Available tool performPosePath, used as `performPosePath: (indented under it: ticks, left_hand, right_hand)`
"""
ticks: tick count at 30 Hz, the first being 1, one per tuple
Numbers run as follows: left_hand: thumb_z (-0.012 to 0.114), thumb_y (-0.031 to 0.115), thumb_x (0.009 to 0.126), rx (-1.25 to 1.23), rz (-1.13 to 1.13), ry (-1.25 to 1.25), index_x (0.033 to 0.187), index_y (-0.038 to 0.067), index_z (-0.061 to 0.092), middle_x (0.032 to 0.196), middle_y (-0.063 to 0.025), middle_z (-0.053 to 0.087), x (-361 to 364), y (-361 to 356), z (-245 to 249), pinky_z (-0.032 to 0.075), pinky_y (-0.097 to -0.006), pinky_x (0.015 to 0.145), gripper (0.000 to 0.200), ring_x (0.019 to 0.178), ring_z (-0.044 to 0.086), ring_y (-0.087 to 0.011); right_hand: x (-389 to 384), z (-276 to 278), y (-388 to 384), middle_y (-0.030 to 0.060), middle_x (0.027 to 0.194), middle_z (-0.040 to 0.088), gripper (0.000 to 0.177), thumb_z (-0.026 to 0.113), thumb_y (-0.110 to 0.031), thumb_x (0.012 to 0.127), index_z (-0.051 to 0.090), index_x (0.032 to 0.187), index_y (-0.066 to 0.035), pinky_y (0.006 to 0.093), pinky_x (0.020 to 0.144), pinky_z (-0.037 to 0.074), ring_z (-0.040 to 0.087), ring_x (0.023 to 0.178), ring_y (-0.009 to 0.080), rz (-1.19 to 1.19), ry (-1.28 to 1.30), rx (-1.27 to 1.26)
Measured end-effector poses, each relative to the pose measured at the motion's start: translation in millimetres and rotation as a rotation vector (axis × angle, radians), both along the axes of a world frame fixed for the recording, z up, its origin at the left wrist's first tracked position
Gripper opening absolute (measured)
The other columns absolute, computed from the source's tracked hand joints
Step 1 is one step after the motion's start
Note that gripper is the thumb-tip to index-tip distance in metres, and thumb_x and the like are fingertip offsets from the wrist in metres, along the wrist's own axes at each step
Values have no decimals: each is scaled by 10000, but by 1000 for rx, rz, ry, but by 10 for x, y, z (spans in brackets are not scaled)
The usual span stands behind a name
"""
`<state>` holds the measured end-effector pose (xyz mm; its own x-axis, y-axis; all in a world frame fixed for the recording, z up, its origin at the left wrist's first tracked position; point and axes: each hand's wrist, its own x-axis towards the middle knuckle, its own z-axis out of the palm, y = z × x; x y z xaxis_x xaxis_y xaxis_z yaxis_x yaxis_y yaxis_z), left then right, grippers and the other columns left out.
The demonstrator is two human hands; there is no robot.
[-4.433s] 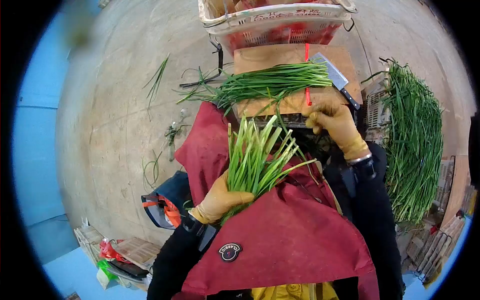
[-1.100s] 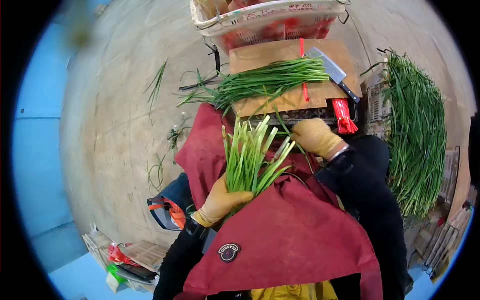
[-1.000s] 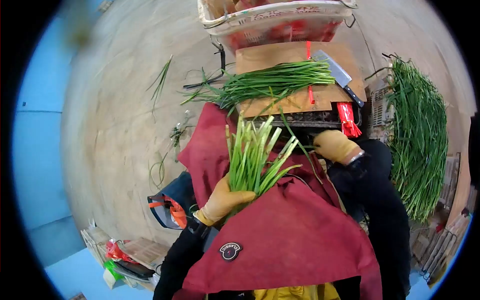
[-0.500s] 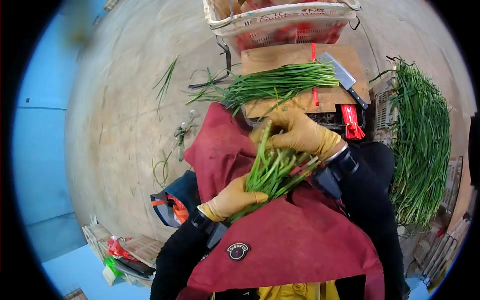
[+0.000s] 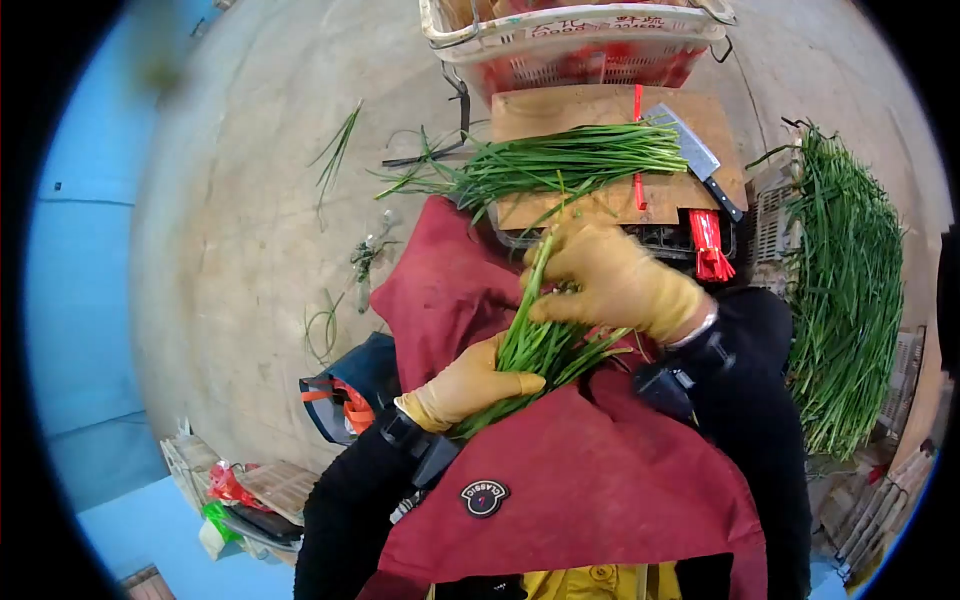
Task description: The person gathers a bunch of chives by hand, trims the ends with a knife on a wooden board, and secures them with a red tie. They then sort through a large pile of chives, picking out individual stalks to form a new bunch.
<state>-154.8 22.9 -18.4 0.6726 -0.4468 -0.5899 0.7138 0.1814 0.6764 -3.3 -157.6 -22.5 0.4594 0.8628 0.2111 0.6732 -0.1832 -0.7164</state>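
My left hand [image 5: 472,388], in a yellowish glove, is wrapped round a bunch of garlic chives [image 5: 540,345] held over the red apron on my lap. Above the bunch, my gloved right hand [image 5: 610,280] has its fingers curled at the upper stalks, slightly blurred; its fingertips are partly hidden. Beyond my hands, a larger pile of garlic chives [image 5: 570,160] lies across a wooden board [image 5: 520,108]. A red tie [image 5: 638,185] runs under that pile. On the board's right side rests a cleaver [image 5: 697,155] with a black handle.
A bundle of red ties [image 5: 708,245] hangs at the board's front edge. To the right, a crate [image 5: 775,225] is heaped with long green chives [image 5: 845,290]. A white basket [image 5: 575,40] stands behind the board. Stray leaves [image 5: 340,150] and a dark bag [image 5: 350,390] lie left.
My right hand has shifted slightly right and down by the bunch, its fingers turning at the stalks. My left hand keeps its hold. The whole view has shifted a little.
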Motion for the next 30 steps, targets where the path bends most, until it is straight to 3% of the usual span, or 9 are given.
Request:
performPosePath:
  ticks: [2, 6, 7, 8, 14, 22, 24, 25, 30]
  left_hand:
    - [618, 89, 893, 20, 23, -36, 1368, 25, 427, 1260, -16, 550, -4, -6, -4, 409, -270, 969, 516, 1114, 507, -97]
    - [583, 123, 920, -14, 87, 33, 1361, 16, 427, 1240, -14, 557, -91, 57, -121, 415, -260, 955, 480, 1097, 506, -88]
    - [577, 128, 925, 6, 76, 13, 1358, 14, 432, 1238, -12, 558, -96, 55, -119, 415, -259, 954, 471, 1097, 506, -88]
    - [571, 134, 930, 26, 67, -9, 1355, 13, 437, 1237, -10, 559, -96, 53, -118, 414, -259, 954, 462, 1096, 506, -88]
    - [609, 123, 914, 17, 87, -18, 1337, 2, 455, 1238, -12, 565, -125, 80, -124, 409, -257, 967, 467, 1096, 511, -85]
    - [643, 116, 890, 105, -74, -59, 1333, -4, 456, 1246, -18, 566, -47, -9, -125, 406, -254, 974, 495, 1105, 510, -86]
    - [640, 116, 890, 141, -115, -50, 1335, -5, 454, 1248, -19, 565, -3, -25, -5, 404, -251, 976, 497, 1106, 509, -86]
    - [634, 109, 891, 141, -96, -50, 1337, -5, 453, 1249, -19, 564, -14, -13, -6, 403, -251, 976, 494, 1106, 509, -87]
    - [609, 75, 895, 18, 6, 11, 1351, -6, 441, 1263, -18, 556, -38, 72, -21, 405, -255, 974, 493, 1108, 510, -95]
  right_hand:
    - [-113, -61, 113, 127, 865, 666, 195, 695, -211, 748, 711, 835, -37, 418, 843, 465, 606, 885, 322, 37, 176, -97]
    - [-86, -327, 67, 142, 794, 648, 125, 663, -102, 761, 704, 854, -29, 358, 731, 490, 613, 771, 313, -355, 443, -35]
    - [69, -487, -15, 145, 793, 655, 113, 647, -60, 769, 695, 860, -14, 313, 696, 495, 634, 761, 260, -424, -53, 22]
    - [145, -562, -112, 137, 810, 669, 109, 631, -19, 766, 678, 861, 7, 305, 695, 498, 639, 756, 210, -543, -45, 35]
    - [720, -250, -1076, 69, 860, 685, 121, 575, -62, 912, 684, 912, -7, 273, 772, 500, 628, 831, 137, -1052, 518, 657]
    - [176, 112, -297, 124, 1028, 683, 315, 649, -157, 783, 659, 1059, -4, 332, 854, 494, 643, 933, 215, 61, 702, -230]
    - [121, 28, -54, 116, 991, 695, 287, 650, -174, 799, 673, 1040, -21, 325, 803, 504, 647, 883, 207, 239, 394, -355]
    - [71, -230, -55, 197, 920, 658, 264, 595, -270, 835, 678, 933, -40, 386, 738, 502, 640, 848, 319, 194, 397, -155]
    - [150, -451, -327, 185, 814, 655, 229, 574, -226, 846, 669, 856, -18, 407, 670, 500, 638, 739, 333, -264, 364, -215]
